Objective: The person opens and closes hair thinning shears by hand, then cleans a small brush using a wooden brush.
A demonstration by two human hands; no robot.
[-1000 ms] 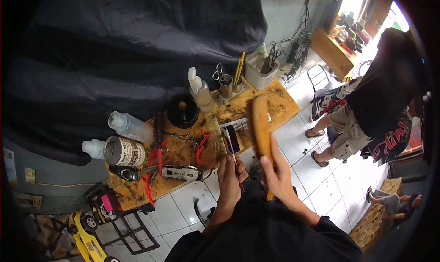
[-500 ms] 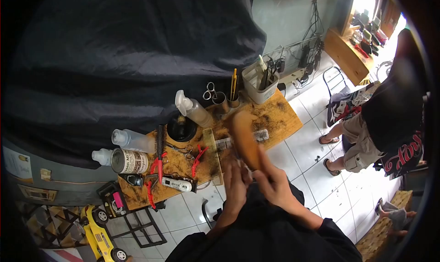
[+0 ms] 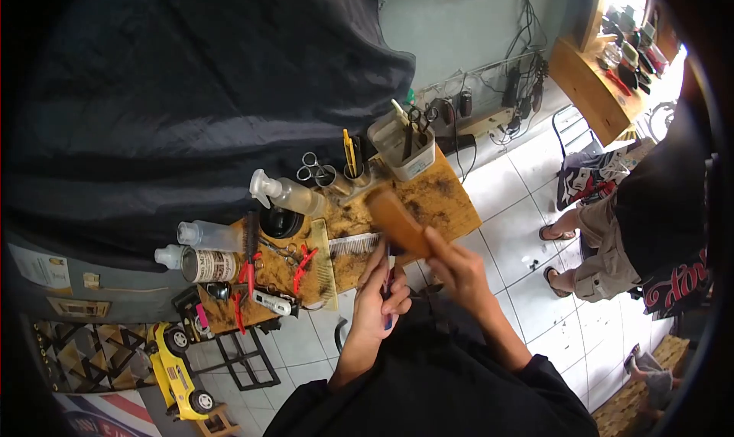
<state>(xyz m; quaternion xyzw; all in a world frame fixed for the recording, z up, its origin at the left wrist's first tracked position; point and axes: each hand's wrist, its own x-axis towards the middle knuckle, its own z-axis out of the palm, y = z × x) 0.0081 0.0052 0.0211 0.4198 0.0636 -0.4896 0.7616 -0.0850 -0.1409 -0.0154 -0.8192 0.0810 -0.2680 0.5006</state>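
Observation:
In my right hand [image 3: 459,269] is a wooden-backed brush [image 3: 399,221], blurred and tilted over the table's front edge. My left hand [image 3: 375,295] is closed around a slim dark tool [image 3: 388,315], just left of the brush; its upper part is hard to make out. Behind my hands a white comb [image 3: 354,244] lies on the hair-strewn wooden table [image 3: 451,200]. Left of it lie a long yellowish comb [image 3: 323,265], red clips [image 3: 306,269], scissors [image 3: 281,251] and a silver clipper [image 3: 271,302].
A spray bottle [image 3: 294,195], metal cups [image 3: 332,181] and a tool bin [image 3: 401,148] stand along the table's back. At left are a can [image 3: 210,266] and bottles. A person in a black shirt [image 3: 661,200] stands at right. A yellow toy car [image 3: 180,372] is lower left.
The brush has swung from upright to leaning left, now held lower by my right hand. The view has shifted, so the table and its items appear further left.

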